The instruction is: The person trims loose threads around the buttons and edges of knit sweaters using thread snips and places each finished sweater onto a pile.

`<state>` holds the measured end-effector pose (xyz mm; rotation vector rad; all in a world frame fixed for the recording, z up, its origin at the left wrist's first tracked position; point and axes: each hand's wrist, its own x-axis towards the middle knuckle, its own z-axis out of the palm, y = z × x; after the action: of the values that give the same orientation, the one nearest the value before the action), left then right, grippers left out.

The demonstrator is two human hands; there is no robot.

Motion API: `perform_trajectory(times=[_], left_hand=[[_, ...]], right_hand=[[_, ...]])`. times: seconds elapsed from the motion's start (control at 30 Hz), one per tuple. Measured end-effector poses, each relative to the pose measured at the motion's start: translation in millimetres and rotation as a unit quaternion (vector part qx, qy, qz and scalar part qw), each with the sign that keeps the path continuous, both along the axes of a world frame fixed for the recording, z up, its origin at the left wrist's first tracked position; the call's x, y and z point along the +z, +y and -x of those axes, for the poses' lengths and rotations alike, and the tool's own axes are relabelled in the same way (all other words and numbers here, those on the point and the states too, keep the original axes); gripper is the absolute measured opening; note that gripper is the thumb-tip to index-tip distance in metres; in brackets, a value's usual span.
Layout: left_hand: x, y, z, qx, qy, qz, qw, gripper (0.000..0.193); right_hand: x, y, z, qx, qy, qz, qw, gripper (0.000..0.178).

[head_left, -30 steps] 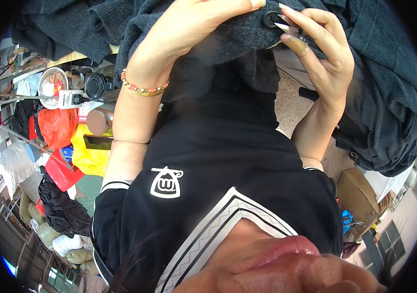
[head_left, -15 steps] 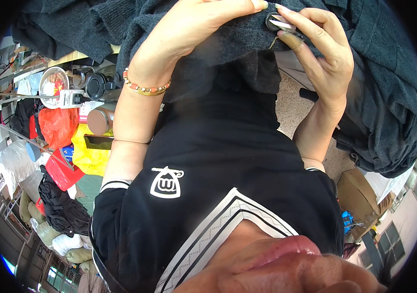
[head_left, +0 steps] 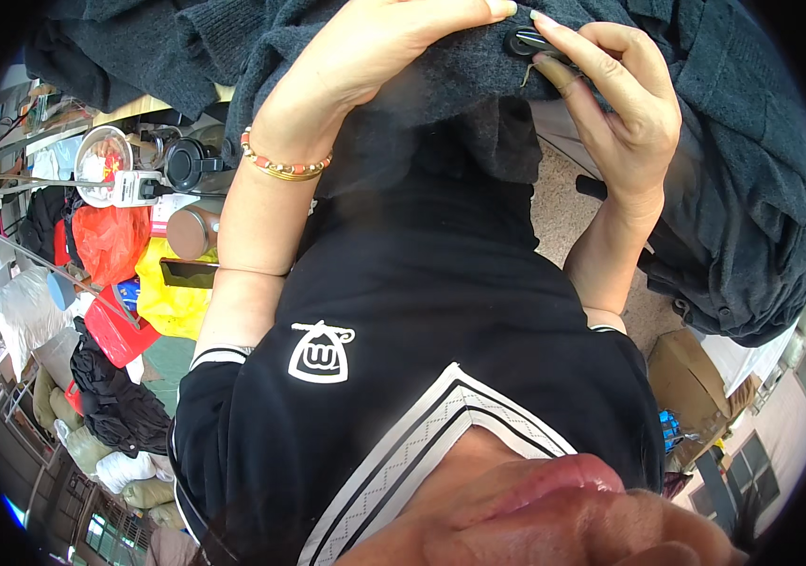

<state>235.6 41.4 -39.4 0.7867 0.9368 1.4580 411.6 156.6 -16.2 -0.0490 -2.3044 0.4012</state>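
A dark grey knitted garment spreads across the top of the view. My left hand grips its upper edge, thumb stretched along the cloth and the other fingers hidden. Between thumb and fingers of my right hand is a small pair of thread snips, mostly covered by the hand. The blades lie close together, their tips over a round dark button on the garment. Below the button, a short light thread end hangs by my right thumb.
More dark knitwear is heaped at the right. On the left stand a clear round tub, a brown-lidded jar, and red and yellow plastic bags. A cardboard box sits at the lower right.
The snips' blades have come together from slightly apart, and their tips have shifted a little left and up with the button. My left hand has hardly moved.
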Motion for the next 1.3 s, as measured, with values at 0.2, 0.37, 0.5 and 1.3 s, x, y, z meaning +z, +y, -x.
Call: perform_trajectory(times=[0.2,0.37,0.5,1.3], left_hand=[[4.4,-1.2,-1.1,0.004,-0.006,0.011,1.000,0.016],[3.8,-1.6,0.8,0.004,-0.008,0.005,1.000,0.016],[17.7,-6.8,-4.1,0.014,0.025,-0.002,1.000,0.017],[9.6,-56.9,47.5,0.023,0.142,0.123,0.982,0.009]], right_hand=[[-2.9,3.7,-0.2,0.008,0.005,-0.008,1.000,0.034],[-4.1,3.5,-4.1,0.043,0.000,-0.011,0.999,0.032],[-2.6,0.5,1.4,0.018,0.029,0.057,0.998,0.036],[-41.0,41.5,-29.6,0.021,0.117,0.558,0.821,0.017]])
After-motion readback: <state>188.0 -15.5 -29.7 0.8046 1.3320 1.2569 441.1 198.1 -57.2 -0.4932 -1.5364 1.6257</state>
